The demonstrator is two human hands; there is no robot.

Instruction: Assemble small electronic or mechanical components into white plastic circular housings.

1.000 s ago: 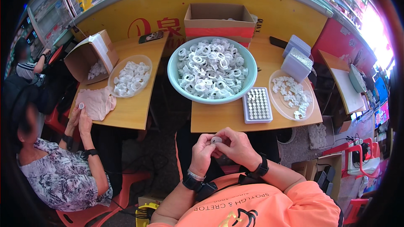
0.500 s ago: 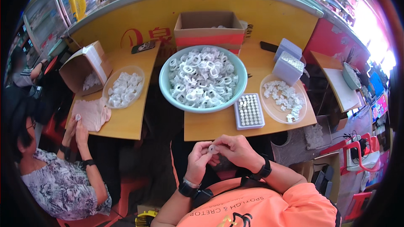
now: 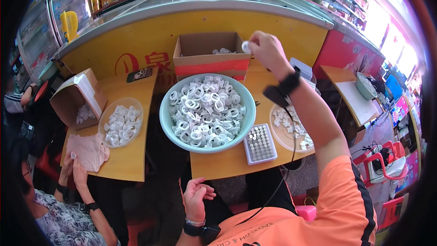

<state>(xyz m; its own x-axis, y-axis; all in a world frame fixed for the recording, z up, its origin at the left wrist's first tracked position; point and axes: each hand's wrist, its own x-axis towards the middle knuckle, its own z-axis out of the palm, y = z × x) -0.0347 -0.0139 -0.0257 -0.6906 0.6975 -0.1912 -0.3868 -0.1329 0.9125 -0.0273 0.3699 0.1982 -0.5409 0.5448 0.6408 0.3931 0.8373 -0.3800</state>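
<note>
With the teal basin [image 3: 207, 150] as the clock's centre, the left hand [image 3: 196, 199] is nearest, at 6 o'clock, short of the worktop [image 3: 218, 166]; its fingers curl loosely and nothing shows in them. At 4 o'clock, by the worktop's front edge, a white disc tray [image 3: 264, 160] sits just beside the basin, which is heaped with white plastic rings [image 3: 214, 109]. At 3 o'clock a shallow round tray [image 3: 281, 137] holds small white pieces [image 3: 306, 143], partly hidden by the right forearm [image 3: 314, 109]; a black cable [image 3: 295, 132] hangs from that wrist. Farther out, at 1 o'clock, the right hand [image 3: 269, 53] pinches a white plastic part [image 3: 246, 47], blurred, near the right end of the open cardboard box [image 3: 210, 67] at 12 o'clock; whether the part is over the opening or beside the wall, I cannot tell. For this reach, a light pinch on the rim seems enough; the wrist is best carried high enough to clear the box wall, with slack in the cable so it does not drag across the discs, and the left hand kept low and relaxed, away from the forearm's path
</note>
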